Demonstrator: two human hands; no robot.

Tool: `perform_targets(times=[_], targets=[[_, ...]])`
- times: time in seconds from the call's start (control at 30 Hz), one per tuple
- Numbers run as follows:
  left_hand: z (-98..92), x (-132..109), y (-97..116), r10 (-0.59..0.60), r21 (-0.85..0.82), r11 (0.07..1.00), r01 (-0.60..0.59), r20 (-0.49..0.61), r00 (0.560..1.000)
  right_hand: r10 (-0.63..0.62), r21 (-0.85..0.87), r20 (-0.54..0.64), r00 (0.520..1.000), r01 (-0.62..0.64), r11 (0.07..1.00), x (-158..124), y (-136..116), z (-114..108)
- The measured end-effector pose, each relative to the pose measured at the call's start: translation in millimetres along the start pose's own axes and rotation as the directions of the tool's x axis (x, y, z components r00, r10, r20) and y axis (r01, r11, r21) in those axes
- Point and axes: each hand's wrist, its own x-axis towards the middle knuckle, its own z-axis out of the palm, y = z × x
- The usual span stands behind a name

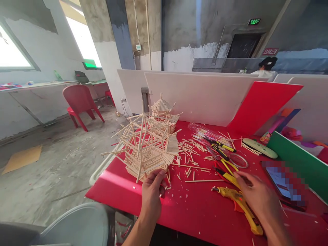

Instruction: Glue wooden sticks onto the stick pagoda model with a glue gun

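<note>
My left hand [153, 186] is at the near lower edge of a pagoda-like model [143, 147] made of thin wooden sticks. Its thumb and forefinger are pressed together, and what they pinch is too small to make out. Over the right part of the table hangs my right hand [258, 194], fingers loosely curved and slightly apart, with some hidden behind the hand. Just left of its fingertips are red-and-yellow-handled pliers [227, 176]; whether they touch is unclear. Beneath that hand lies a yellow glue gun [238, 203], nozzle pointing left.
A second stick pagoda [162, 111] stands behind the first. Cut sticks [189, 150], yellow-black tools [220, 147] and a clear round roll [238, 160] lie on the red tabletop [184, 212]. A phone [283, 182] rests right. White boards [200, 97] rise behind; a stool [77, 225] stands left.
</note>
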Motion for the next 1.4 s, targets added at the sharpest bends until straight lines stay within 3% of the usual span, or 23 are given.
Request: perform_targets(times=[0.03,0.1,0.17,0.3,0.4,0.67,0.93,1.2,1.4], targets=[[3.0,0,3,0.012,-0.026,1.0,-0.012,-0.008,1.0,-0.012,0.141,-0.01,1.0,0.013,0.99,-6,-25,-3],[10.0,-1,9,0.032,-0.076,0.997,-0.034,-0.024,0.999,-0.17,0.401,-0.001,0.985,0.156,0.903,-22,-76,-4],[17.4,-2,14,0.045,-0.108,0.993,-0.049,-0.04,0.998,-0.301,0.591,0.1,0.948,0.187,0.785,-39,-122,1],[27.6,-2,19,0.045,-0.12,0.992,-0.049,-0.036,0.998,-0.342,0.798,0.349,0.872,-0.085,0.596,-61,-181,26],[28.4,2,18,0.072,-0.107,0.991,-0.074,-0.024,0.997,-0.375,0.863,0.405,0.834,-0.214,0.457,-65,-202,41],[22.8,10,15,0.115,-0.06,0.991,-0.117,-0.028,0.993,-0.364,0.916,0.366,0.857,-0.262,0.304,-72,-226,42],[22.7,11,12,0.141,-0.074,0.987,-0.142,-0.012,0.99,-0.302,0.927,0.371,0.878,-0.332,0.174,-81,-230,62],[29.6,5,18,0.082,-0.146,0.986,-0.081,-0.003,0.997,-0.303,0.908,0.405,0.863,-0.419,0.019,-89,-229,75],[31.2,3,18,0.067,-0.131,0.989,-0.068,-0.014,0.998,-0.342,0.913,0.391,0.854,-0.406,0.029,-86,-224,82]])
